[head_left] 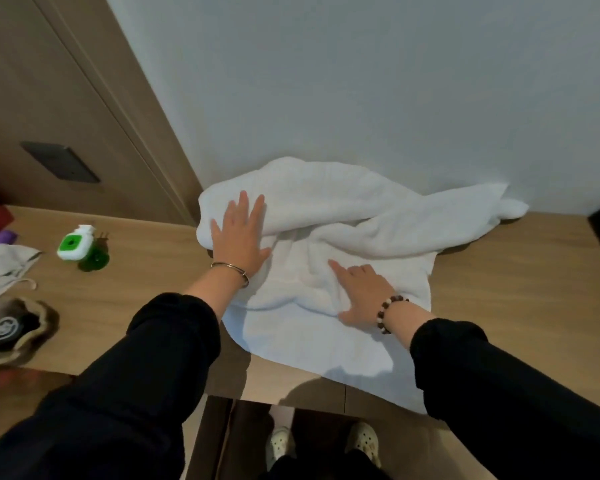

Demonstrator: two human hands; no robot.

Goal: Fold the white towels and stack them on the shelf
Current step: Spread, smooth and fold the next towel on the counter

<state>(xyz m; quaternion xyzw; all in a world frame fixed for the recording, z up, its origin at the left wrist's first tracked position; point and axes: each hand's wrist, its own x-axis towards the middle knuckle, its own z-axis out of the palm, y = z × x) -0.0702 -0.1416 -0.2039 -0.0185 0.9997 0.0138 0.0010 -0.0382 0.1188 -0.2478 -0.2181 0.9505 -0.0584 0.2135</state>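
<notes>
- The pale grey wall (361,81) rises beyond both hands and meets the far edge of the surface.
- A light wooden top (516,289) runs under both hands and out to either side of them.
- A tall wooden panel (49,98) stands beyond and to the left of the left hand, with a dark flat plate (61,162) set into it.
- The white towel (326,202) lies loose and rumpled on the top under both hands. Its far part is bunched against the wall, one end trails away to the right of the right hand, and its near corner hangs over the front edge by the right forearm.
- The left hand (241,239) lies flat on the towel's left far fold, fingers straight and spread, holding nothing.
- The right hand (362,294) rests on the middle of the towel, nearer than the left hand. Its forefinger (336,268) is straight and its other fingers are bent; whether they grip cloth cannot be told.
- A fur-rimmed bag (45,317) sits well left of the left forearm, with a dark thing bearing a white round mark (4,329) inside it.
- A pale drawstring pouch (4,268) lies just beyond that bag, its contents hidden.
- A green bottle with a white cap (75,245) rests left of the left hand, apart from the towel.
- Pale shoes (364,441) show on the floor, below and between the forearms.
</notes>
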